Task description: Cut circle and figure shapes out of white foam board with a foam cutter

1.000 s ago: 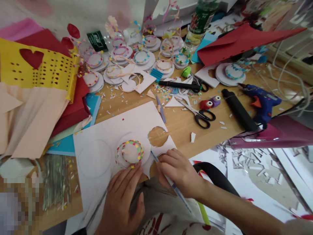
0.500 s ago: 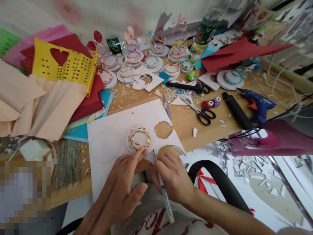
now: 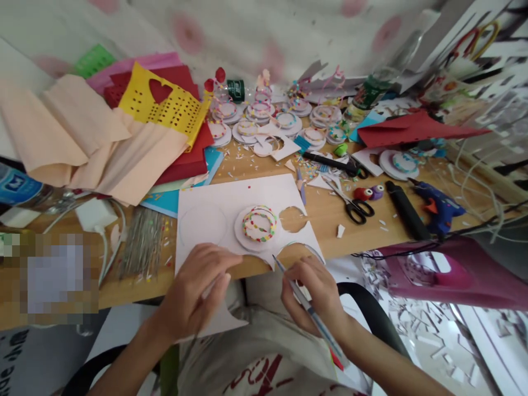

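Observation:
My right hand (image 3: 315, 294) grips a slim pen (image 3: 308, 309) with a pale, blue-marked barrel. Its tip points at the narrow strip of board beside a cut-out; whether it touches I cannot tell. The white board (image 3: 202, 197) lies at the table's front edge, with round cut-outs on its right and a drawn circle (image 3: 203, 226) on its left. On it sits a white disc (image 3: 243, 242) topped by a ring of coloured beads (image 3: 264, 237). My left hand (image 3: 198, 291) lies over the board's lower part, holding nothing, fingers stretched and thumb apart, just below the disc.
Scissors (image 3: 355, 209), a black tube (image 3: 406, 212) and a blue glue gun (image 3: 439, 203) lie at right. Several beaded discs (image 3: 286, 121) stand along the back. Folded felt sheets (image 3: 165, 113) and a bundle of thin wires (image 3: 142, 242) occupy the left. Paper scraps are scattered about.
My left hand has come off the beaded disc and moved to the lower left. The pen tip has drawn slightly away from the disc's edge. The camera view has shifted too.

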`<state>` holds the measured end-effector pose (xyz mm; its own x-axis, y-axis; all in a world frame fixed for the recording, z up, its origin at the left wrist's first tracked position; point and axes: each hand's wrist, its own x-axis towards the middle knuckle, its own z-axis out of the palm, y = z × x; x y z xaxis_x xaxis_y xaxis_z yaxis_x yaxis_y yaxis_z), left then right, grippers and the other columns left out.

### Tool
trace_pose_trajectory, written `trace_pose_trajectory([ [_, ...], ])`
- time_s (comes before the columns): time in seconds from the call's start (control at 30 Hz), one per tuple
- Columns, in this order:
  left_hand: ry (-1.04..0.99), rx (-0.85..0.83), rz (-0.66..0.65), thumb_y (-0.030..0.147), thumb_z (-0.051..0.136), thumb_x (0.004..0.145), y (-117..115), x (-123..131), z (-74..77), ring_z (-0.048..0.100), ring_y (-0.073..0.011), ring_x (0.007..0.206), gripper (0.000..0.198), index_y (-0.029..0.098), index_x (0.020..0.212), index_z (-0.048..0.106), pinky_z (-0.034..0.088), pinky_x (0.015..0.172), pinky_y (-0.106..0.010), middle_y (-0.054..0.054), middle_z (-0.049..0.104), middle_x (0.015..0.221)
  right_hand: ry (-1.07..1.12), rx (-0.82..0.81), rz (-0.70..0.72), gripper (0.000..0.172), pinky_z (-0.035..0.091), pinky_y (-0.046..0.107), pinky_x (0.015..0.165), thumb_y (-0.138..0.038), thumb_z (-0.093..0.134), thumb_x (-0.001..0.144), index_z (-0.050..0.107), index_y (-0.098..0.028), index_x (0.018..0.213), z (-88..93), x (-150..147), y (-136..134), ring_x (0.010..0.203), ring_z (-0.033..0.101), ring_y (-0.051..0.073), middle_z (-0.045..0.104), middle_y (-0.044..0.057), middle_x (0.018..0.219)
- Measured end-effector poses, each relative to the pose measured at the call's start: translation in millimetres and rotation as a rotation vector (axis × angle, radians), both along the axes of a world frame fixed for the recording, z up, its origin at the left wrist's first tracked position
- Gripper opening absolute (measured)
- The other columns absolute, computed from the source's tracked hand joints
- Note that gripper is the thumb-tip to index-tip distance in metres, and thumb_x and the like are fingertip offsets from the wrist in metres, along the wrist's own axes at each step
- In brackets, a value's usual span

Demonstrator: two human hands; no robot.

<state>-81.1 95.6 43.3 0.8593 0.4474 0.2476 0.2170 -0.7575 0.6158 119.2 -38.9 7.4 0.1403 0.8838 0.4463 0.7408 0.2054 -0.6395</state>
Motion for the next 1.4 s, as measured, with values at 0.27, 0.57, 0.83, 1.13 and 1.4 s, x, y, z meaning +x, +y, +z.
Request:
trace_pose_trajectory([
  [0.27,0.284,0.420,0.009,0.009,0.046,0.085,21,4,-2.0,0.053,-0.0285,0.113,0.049,0.016,0.132,0.057,0.043,0.097,-0.047,-0.012,0.062,0.125,-0.162,-0.007,0.117,0.020,0.034,0.032,0.058,-0.005,0.050,0.076,0.043,-0.023,0.078,-9.9,-29,21,0.060,0.046,0.018,0.051,0.000,0.064],
  [0.57,0.354,0.426,-0.035,0.008,0.049,0.084,22,11,-11.5,0.051,-0.0293,0.116,0.046,0.016,0.128,0.059,0.042,0.097,-0.049,-0.012,0.059,0.127,-0.202,-0.029,0.096,0.018,0.033,0.032,0.058,-0.006,0.049,0.078,0.044,-0.023,0.078,-14.1,-28,28,0.060,0.045,0.018,0.051,0.000,0.065],
  [0.83,0.258,0.285,0.003,0.010,0.053,0.081,28,15,-11.5,0.052,-0.0289,0.117,0.038,0.017,0.118,0.063,0.042,0.101,-0.049,-0.012,0.059,0.127,-0.147,-0.058,0.066,0.020,0.035,0.031,0.057,-0.005,0.054,0.076,0.045,-0.023,0.078,-1.9,-2,9,0.058,0.046,0.016,0.052,-0.001,0.064],
  [1.13,0.040,-0.024,0.090,0.026,0.087,0.061,40,80,-34.6,0.055,-0.0330,0.121,0.103,0.014,0.143,0.027,0.046,0.101,-0.049,-0.019,0.057,0.131,0.250,0.046,-0.481,0.009,0.043,0.034,0.061,-0.026,0.065,0.082,0.057,-0.023,0.083,-3.8,47,-16,0.066,0.055,0.018,0.061,0.002,0.076],
  [1.4,-0.250,-0.637,0.267,0.032,0.080,0.068,86,70,20.2,0.066,-0.0231,0.103,0.060,0.021,0.119,0.049,0.055,0.085,-0.038,-0.007,0.065,0.111,0.491,0.152,-0.516,0.018,0.040,0.028,0.050,-0.037,0.065,0.083,0.054,-0.023,0.082,-25.6,96,30,0.053,0.052,0.014,0.057,-0.003,0.063],
])
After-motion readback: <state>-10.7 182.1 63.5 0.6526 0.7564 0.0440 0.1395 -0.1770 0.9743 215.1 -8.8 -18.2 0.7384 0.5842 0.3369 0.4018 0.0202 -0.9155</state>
